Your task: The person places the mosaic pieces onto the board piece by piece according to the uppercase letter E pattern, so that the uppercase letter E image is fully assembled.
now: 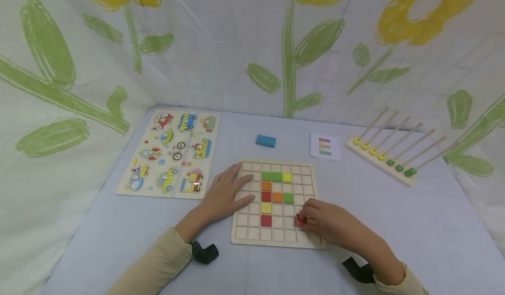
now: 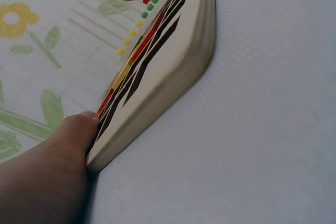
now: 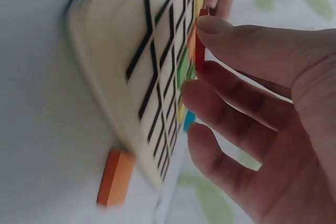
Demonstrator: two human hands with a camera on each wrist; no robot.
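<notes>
A wooden grid board point(image 1: 254, 238) lies flat, with coloured square tiles in some of its cells. One column runs green, orange, red, yellow and red from top to bottom, with further tiles to its right in two rows. My left hand point(image 1: 222, 195) rests on the board's left edge, fingers spread. Near the lower right of the grid, my right hand point(image 1: 331, 220) pinches a red tile point(image 3: 200, 43) between thumb and fingers. The right wrist view shows that tile raised on edge, its other fingers loosely bent.
An orange block point(image 3: 115, 178) lies beside the board. Behind it are a teal block point(image 1: 266, 140) and a paper card point(image 1: 334, 154) with a coloured pattern. A picture puzzle point(image 1: 130, 188) lies left; a wooden rack point(image 1: 380, 162) with pegs and yellow and green beads stands right.
</notes>
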